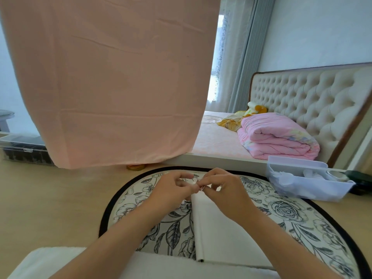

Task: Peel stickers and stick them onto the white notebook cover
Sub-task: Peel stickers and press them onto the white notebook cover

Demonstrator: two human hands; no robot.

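The white notebook lies closed on the floral mat, spine to the left, right in front of me. Above its far end my left hand and my right hand meet fingertip to fingertip. Between them they pinch a tiny pinkish sticker; its shape is too small to make out. Part of a sticker sheet seems to lie under my left hand, mostly hidden. My right forearm crosses the notebook's right side.
A pale blue plastic box with white items stands right of the mat. A hanging pink sheet fills the upper left. A bed with a folded pink quilt is behind. A gold lid lies beyond the mat.
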